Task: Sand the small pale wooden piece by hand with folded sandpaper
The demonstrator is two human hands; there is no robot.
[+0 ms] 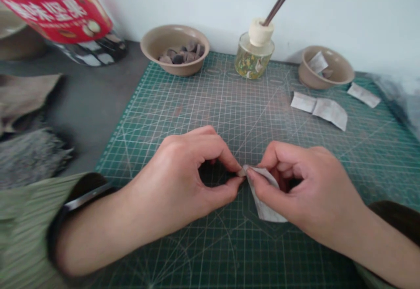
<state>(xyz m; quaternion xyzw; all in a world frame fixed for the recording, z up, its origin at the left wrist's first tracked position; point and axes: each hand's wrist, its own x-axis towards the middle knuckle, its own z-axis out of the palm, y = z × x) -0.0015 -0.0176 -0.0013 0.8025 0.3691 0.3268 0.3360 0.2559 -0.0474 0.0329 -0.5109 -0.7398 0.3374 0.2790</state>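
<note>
My right hand (305, 184) pinches a pale piece of paper (267, 208) between thumb and fingers, above the green cutting mat (197, 114). The paper's lower part hangs out below the thumb. Close on its left, my left hand (193, 175) closes thumb and index fingertips on a tiny pale bit at the paper's upper left corner. Whether that bit is part of the paper or a separate piece I cannot tell. The fingertips of both hands nearly touch.
Behind stand a bowl of dark pieces (175, 65), a glass diffuser (254, 57) with sticks and a smaller bowl (324, 79). Pale strips (330, 111) lie at right. A red-labelled container (68, 13) and grey fibrous material (33, 157) are at left.
</note>
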